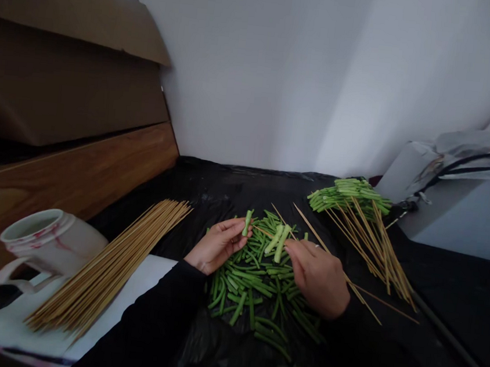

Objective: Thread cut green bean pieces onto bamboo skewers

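My left hand (221, 244) pinches a short green stem piece (247, 223) upright between thumb and fingers. Closed around a bamboo skewer (261, 230), my right hand (319, 276) is a little way to the right. Pale green stem pieces (278, 242) are threaded crosswise on that skewer, close to the right fingers. The skewer's thin end points at the piece in my left hand; whether it touches is hard to see. Beneath both hands lies a loose heap of cut green stems (256, 284). Other skewers (310, 228) run behind and under my right hand.
Many bare skewers (118, 263) lie beside a white mug (72, 241) tipped on its side at left. Filled skewers (353, 196) are piled at back right. Black plastic sheeting (227, 187) covers the table. A cardboard box (71, 83) and white box (465, 212) flank it.
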Motion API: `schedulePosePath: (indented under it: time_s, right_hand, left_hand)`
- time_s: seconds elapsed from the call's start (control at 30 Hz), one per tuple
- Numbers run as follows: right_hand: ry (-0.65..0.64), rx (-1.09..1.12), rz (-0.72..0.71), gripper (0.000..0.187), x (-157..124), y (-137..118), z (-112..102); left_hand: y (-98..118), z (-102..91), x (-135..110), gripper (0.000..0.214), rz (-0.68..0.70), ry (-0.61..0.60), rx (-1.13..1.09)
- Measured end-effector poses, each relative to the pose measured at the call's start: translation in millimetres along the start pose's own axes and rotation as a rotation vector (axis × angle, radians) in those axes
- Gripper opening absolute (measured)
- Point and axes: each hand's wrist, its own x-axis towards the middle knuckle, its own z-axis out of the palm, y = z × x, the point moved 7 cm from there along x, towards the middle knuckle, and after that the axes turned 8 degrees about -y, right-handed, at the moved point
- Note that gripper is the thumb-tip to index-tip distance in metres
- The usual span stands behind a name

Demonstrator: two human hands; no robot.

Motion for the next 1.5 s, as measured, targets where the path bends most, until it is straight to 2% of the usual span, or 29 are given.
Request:
schedulePosePath:
  time_s: [0.47,0.7,0.9,1.03,1.5]
  right_hand:
    - [-0.053,-0.015,0.031,0.026,0.1,-1.7,4.2]
    - [-0.052,-0.019,0.03,0.025,-0.1,-2.4,5.7]
    - [-0.044,-0.014,0.017,0.024,-0.5,-4.3,6.2]
    - [-0.035,-0.026,0.017,0.024,-1.4,-5.6,5.8]
    - [-0.12,0.135,0.058,0.024,-2.9,-3.1,14.8]
  left_hand:
    - [-4.4,3.6,-2.2,0.024,0.01,-0.017,0.033]
    - [-3.9,4.3,-3.1,0.026,0.008,0.0,0.066]
    - [-4.6,8.6,-3.5,0.022,0.024,-0.055,0.129]
    - [-5.6,9.7,-4.1,0.025,0.04,-0.038,0.168]
    - [-10.5,12.0,-4.8,0.027,0.019,-0.051,0.195]
